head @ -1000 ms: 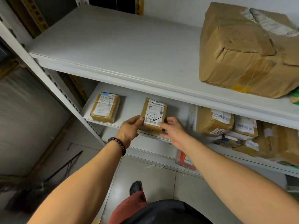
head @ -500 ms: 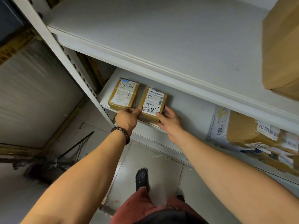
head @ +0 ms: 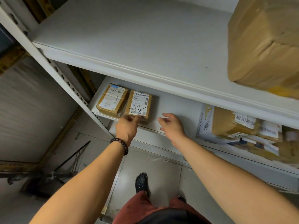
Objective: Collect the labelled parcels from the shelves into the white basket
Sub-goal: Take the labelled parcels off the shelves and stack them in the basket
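The white label on the small brown parcel [head: 139, 105] bears handwritten "0505" over what looks like "-0150" with a tick, beside a barcode; print on the second parcel [head: 112, 99] just left of it and on the white carton [head: 204, 120] well to its right cannot be read.

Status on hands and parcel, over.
Left hand at checked parcel's front edge, grip unclear. Right hand open, apart. Parcel on lower shelf, beside second parcel.
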